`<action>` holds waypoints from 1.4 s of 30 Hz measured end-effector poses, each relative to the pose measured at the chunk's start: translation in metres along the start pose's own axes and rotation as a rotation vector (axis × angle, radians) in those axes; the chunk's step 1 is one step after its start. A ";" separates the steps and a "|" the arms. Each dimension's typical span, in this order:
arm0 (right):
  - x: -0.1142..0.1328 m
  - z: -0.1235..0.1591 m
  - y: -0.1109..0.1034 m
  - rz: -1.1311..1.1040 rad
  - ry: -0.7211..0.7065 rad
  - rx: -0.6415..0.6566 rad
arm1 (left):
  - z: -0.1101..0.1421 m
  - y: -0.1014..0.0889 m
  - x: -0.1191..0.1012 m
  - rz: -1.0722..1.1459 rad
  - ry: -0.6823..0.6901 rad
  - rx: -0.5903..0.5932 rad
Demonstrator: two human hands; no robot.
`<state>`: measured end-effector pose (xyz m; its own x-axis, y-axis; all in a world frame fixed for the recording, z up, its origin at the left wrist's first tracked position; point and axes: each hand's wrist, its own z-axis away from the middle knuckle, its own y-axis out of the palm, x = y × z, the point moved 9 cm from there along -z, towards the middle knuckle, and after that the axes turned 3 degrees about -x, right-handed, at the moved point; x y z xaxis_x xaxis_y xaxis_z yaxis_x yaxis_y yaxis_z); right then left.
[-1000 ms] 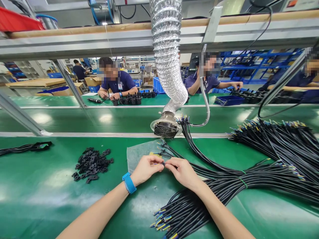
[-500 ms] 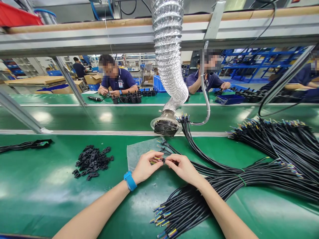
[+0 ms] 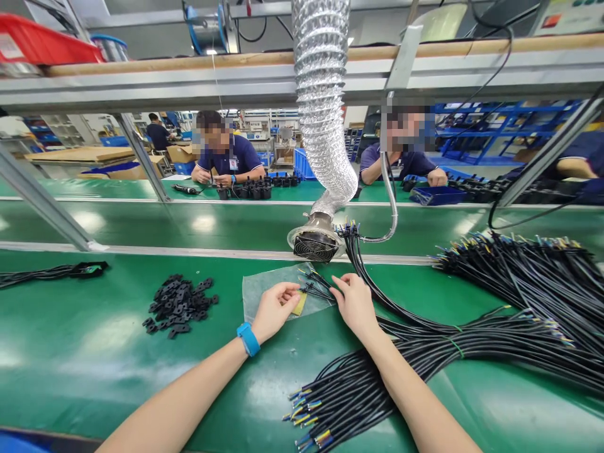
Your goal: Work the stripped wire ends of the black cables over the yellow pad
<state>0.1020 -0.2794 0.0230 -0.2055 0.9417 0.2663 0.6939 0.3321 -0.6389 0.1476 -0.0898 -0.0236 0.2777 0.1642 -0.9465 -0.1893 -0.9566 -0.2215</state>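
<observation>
Left hand: the left hand (image 3: 277,309) hangs over the clear sheet (image 3: 257,294), thumb and fingertips close together near the tips of the thin cables (image 3: 321,291); I cannot tell whether they pinch anything.
Right hand: the right hand (image 3: 353,303) is just beside the same cables, thumb and forefinger spread a little apart.
Thin cables: on the green table (image 3: 117,390), their tips over the sheet, between the two hands; the other ends run right, behind the right hand.
Yellow piece: the yellow piece (image 3: 299,304) shows by the left fingertips.
Wristband: a blue wristband (image 3: 248,340) circles the left wrist.
Front bundle: the front bundle (image 3: 363,390) lies partly behind the right forearm, blue and yellow wire ends pointing left; a green tie (image 3: 457,348) binds cables farther right.
Right pile: more black cables make a right pile (image 3: 523,270).
Black parts: a heap of small black parts (image 3: 177,306) lies left of the left hand, well apart from it.
Fan: a fan (image 3: 316,246) hangs beyond the hands, under a silver duct (image 3: 323,82).
Across: a co-worker (image 3: 243,154) leans over black pieces at the far table.
</observation>
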 end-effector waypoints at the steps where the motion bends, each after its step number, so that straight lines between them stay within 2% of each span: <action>1: -0.003 0.000 0.002 -0.004 0.014 0.019 | 0.001 0.001 -0.002 -0.033 0.026 0.005; 3: -0.002 -0.002 -0.001 -0.108 0.036 0.049 | 0.001 0.002 -0.008 -0.113 0.092 0.028; 4: 0.003 -0.002 0.000 -0.200 0.032 0.117 | 0.001 0.003 -0.013 -0.166 0.125 0.049; 5: 0.011 0.000 0.003 -0.303 0.023 0.230 | 0.000 0.004 -0.018 -0.236 0.155 0.081; 8: 0.043 0.024 0.019 -0.505 -0.014 0.737 | -0.011 -0.004 -0.029 -0.603 0.195 0.190; 10: 0.053 0.044 0.024 -0.492 -0.003 1.006 | -0.022 -0.027 -0.028 -0.963 0.127 0.208; 11: 0.056 0.052 0.024 -0.462 0.009 1.088 | -0.028 -0.046 -0.026 -1.125 0.065 0.192; 13: 0.058 0.059 0.023 -0.393 0.023 1.160 | -0.036 -0.088 -0.023 -1.330 -0.075 0.132; 15: 0.062 0.059 0.020 -0.334 0.006 1.159 | -0.038 -0.127 -0.018 -1.424 -0.194 0.074; 17: 0.065 0.058 0.017 -0.292 -0.023 1.151 | -0.038 -0.157 -0.008 -1.494 -0.297 0.055; 19: 0.068 0.056 0.015 -0.282 -0.046 1.153 | -0.037 -0.173 0.002 -1.535 -0.368 0.082; 21: 0.069 0.055 0.015 -0.293 -0.060 1.151 | -0.036 -0.177 0.010 -1.559 -0.398 0.127; 27: 0.070 0.049 0.017 -0.318 -0.088 1.051 | -0.035 -0.160 0.013 -1.611 -0.369 0.196; 33: 0.070 0.049 0.024 -0.408 -0.092 1.022 | -0.032 -0.152 0.004 -1.617 -0.297 0.206; 35: 0.061 0.041 0.026 -0.436 -0.023 0.918 | -0.032 -0.150 -0.002 -1.615 -0.263 0.205; 38: 0.038 0.027 0.029 -0.471 0.149 0.659 | -0.035 -0.136 -0.012 -1.585 -0.157 0.165; 40: 0.028 0.022 0.031 -0.493 0.208 0.511 | -0.037 -0.113 -0.016 -1.513 -0.034 0.152; 42: 0.025 0.021 0.035 -0.492 0.188 0.420 | -0.034 -0.084 -0.013 -1.437 0.082 0.196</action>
<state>0.1064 -0.2426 -0.0078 -0.2795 0.6625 0.6950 0.2152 0.7486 -0.6271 0.1921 -0.0200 0.0152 0.3858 0.9134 0.1299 0.1718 0.0672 -0.9828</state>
